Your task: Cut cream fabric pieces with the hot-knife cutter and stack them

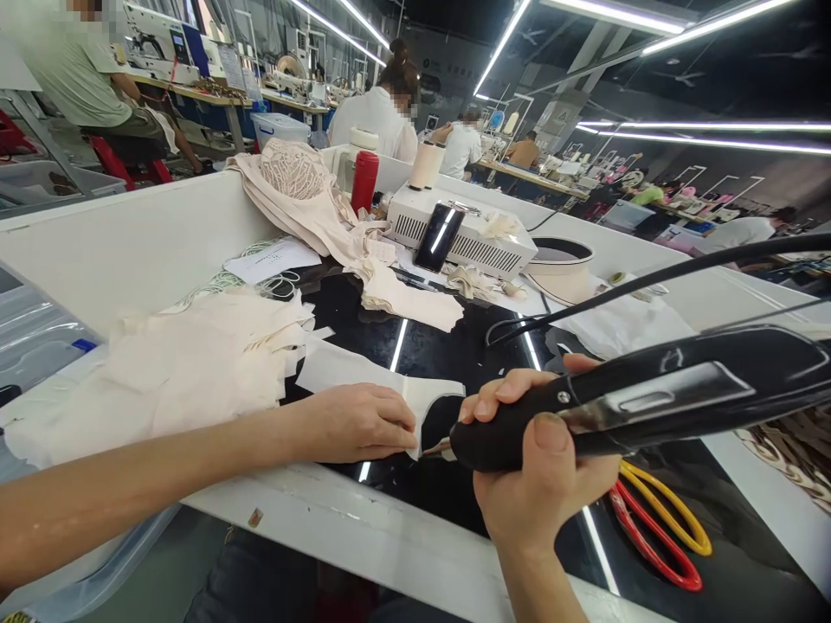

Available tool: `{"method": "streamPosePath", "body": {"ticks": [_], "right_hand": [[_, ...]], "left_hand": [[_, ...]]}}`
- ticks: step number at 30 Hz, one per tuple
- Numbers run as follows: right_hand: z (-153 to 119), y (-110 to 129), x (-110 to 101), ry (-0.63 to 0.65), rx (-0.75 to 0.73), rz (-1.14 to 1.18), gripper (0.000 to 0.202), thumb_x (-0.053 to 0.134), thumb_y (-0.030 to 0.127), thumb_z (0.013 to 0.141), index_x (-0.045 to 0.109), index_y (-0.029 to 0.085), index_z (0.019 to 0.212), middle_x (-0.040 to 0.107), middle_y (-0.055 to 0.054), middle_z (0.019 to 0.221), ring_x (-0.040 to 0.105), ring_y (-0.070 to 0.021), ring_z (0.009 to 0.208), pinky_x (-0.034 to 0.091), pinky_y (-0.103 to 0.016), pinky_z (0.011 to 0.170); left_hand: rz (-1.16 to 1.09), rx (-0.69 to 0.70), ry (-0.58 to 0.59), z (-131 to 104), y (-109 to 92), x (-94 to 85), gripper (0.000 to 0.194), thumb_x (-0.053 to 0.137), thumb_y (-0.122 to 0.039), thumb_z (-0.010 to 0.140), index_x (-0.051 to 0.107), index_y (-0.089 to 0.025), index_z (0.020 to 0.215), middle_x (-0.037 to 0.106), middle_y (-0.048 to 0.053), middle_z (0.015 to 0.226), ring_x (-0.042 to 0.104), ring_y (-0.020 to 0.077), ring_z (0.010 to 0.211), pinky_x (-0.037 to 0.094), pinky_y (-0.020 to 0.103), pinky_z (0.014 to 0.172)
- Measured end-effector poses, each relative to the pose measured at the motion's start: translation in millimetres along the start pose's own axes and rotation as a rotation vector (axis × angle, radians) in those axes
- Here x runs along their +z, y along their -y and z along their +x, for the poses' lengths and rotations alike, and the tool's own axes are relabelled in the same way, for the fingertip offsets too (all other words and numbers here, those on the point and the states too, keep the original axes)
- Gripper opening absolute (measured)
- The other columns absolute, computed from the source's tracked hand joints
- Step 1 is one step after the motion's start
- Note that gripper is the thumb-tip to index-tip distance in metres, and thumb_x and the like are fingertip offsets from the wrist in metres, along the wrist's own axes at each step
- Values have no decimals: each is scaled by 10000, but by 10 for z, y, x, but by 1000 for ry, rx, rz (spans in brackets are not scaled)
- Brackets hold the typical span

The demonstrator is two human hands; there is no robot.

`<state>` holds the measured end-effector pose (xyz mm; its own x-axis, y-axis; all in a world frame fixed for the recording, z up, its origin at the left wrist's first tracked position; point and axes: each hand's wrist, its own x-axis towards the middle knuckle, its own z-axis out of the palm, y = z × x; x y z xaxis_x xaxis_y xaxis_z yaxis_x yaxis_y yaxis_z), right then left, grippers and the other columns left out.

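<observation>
My left hand point(354, 422) rests near the table's front edge, fingers together, pinching the corner of a cut white fabric piece point(354, 365). That piece has a curved edge and lies flat on the glossy black table top point(338, 303). Wrapped around a black corded hand tool point(503, 428) is my right hand point(542, 493), thumb along its near side. The tool's narrow tip points left, close to the fabric corner at my left fingertips; I cannot tell whether it touches. Beneath the tool lie the red and yellow handles point(659, 528) of what look like scissors.
A heap of cream fabric pieces point(201, 363) lies left. Behind are a fabric stack point(412, 298), a phone point(439, 237) against a white vented box point(477, 229), a red bottle point(364, 182) and lace garments point(292, 186). The tool's cable point(681, 268) arches right. People sit at sewing machines beyond.
</observation>
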<state>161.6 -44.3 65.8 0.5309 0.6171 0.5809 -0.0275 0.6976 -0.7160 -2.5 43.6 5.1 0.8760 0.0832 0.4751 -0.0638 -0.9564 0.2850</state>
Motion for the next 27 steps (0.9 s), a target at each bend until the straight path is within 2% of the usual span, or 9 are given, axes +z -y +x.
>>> {"method": "streamPosePath", "body": {"ticks": [7, 15, 20, 27], "right_hand": [[4, -3, -2, 2, -8, -14, 432, 812, 328, 846, 582, 236, 1200, 662, 47, 784, 622, -140, 548, 548, -295, 509], [-13, 6, -21, 13, 25, -70, 410, 764, 267, 888, 556, 253, 1241, 657, 46, 815, 611, -132, 594, 563, -311, 568], [6, -2, 2, -7, 2, -44, 408, 768, 316, 863, 568, 246, 1212, 646, 51, 793, 613, -135, 559, 549, -297, 521], [-17, -28, 8, 19, 8, -26, 405, 769, 285, 879, 573, 246, 1231, 660, 44, 808, 614, -135, 584, 551, -298, 542]], "left_hand": [[2, 9, -22, 2, 4, 7, 182, 583, -178, 1054, 750, -184, 1128, 761, 97, 1077, 707, 194, 976, 562, 306, 926], [2, 12, -26, 11, -4, 4, 186, 571, -182, 1061, 750, -180, 1110, 762, 100, 1074, 706, 190, 979, 563, 301, 927], [6, 13, -27, 13, -3, -1, 187, 573, -181, 1061, 751, -185, 1120, 762, 98, 1072, 709, 194, 980, 562, 306, 922], [11, 13, -8, -4, 8, 13, 204, 551, -194, 1073, 748, -179, 1122, 762, 91, 1089, 700, 197, 1000, 547, 306, 946]]}}
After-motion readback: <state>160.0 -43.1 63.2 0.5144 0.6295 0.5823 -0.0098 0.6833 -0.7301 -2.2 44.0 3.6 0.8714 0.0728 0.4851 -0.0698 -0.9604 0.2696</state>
